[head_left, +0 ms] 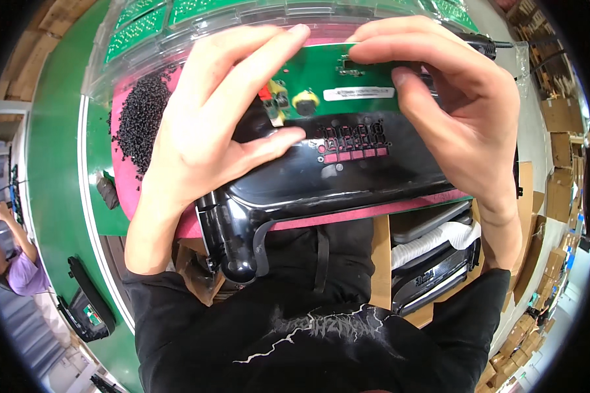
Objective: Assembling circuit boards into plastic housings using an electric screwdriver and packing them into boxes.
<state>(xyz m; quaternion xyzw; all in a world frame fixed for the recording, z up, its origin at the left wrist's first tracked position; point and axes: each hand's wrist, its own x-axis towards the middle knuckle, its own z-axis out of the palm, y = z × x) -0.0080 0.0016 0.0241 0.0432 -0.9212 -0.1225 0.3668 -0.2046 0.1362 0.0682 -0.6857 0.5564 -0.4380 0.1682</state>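
Note:
A green circuit board (367,103) with a white label and a few yellow and red parts stands tilted between my hands. My left hand (206,118) is curled round its left end, index finger at the top edge and thumb over the black housing. My right hand (469,105) grips the board's right part, with the thumb near its face and the fingers along the upper edge. Below the board lies a glossy black plastic housing (288,170) with small rectangular cut-outs and a rounded arm at the left. My palms hide both ends of the board.
The housing rests on a pink mat (128,190). Left of it is a heap of small black pieces (141,121). Behind stands a clear plastic tray (98,72) of green boards. A cardboard box (381,262) holds black housings at lower right. Another person (26,272) is at far left.

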